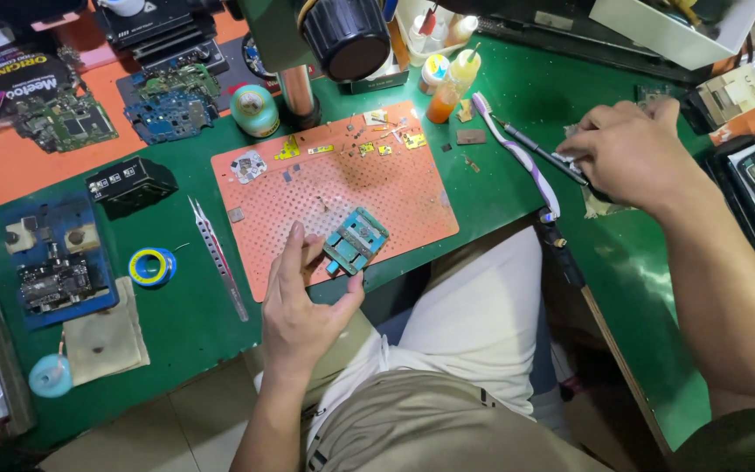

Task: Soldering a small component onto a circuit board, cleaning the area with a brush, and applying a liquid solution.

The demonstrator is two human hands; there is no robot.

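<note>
Left hand (303,301) curled around a small teal clamp fixture (356,240), pinching it at the near edge of the orange perforated mat (334,188); right hand (626,149) closed on a slim dark tool (539,149) over the green tabletop (631,262), beside a white toothbrush (517,153); tweezers (218,255) left of the mat
</note>
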